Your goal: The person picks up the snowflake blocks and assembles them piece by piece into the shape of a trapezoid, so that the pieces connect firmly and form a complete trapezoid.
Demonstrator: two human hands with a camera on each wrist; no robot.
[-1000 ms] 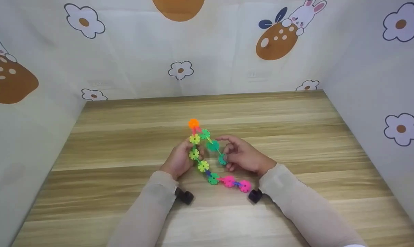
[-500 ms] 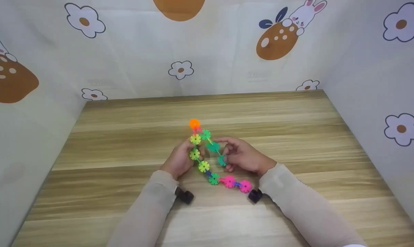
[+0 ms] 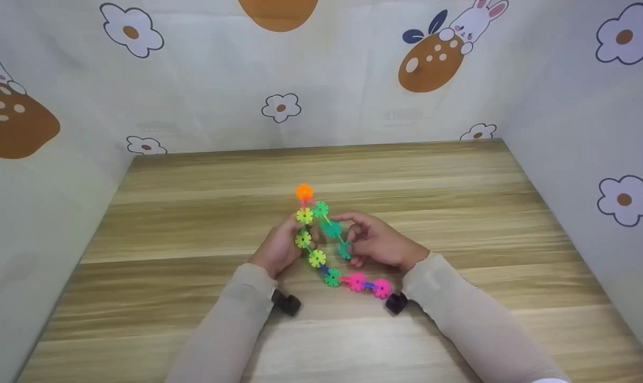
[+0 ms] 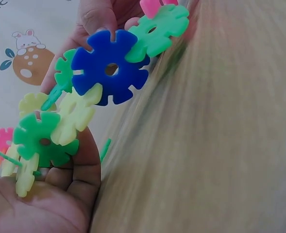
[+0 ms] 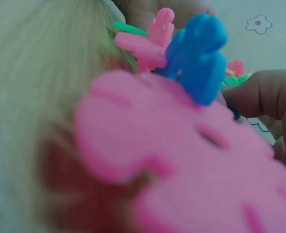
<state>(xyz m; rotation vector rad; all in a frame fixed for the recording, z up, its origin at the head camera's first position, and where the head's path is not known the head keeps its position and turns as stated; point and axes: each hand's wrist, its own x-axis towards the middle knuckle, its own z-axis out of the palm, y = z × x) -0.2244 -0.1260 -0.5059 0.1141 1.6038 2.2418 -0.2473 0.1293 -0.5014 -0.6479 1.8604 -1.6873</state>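
Observation:
A chain of slotted plastic snowflake discs bends into a hook shape between the hands, with an orange disc at its far bend. My left hand grips the yellow and green stretch, fingers curled behind it. At one end of the chain, my right hand pinches a teal disc between thumb and fingers. The other end trails toward the right wrist and finishes in a pink disc. In the left wrist view a dark blue disc links into the chain. A big pink disc covers much of the right wrist view.
Beneath the hands lies a wood-grain table. Pale cloth printed with flowers and rabbits walls it at the back and both sides. A small black camera sits by the left wrist, another black camera by the right.
The orange end of the chain has drifted slightly to the right, and the teal discs have dipped a little. Both hands keep nearly the same place and hold.

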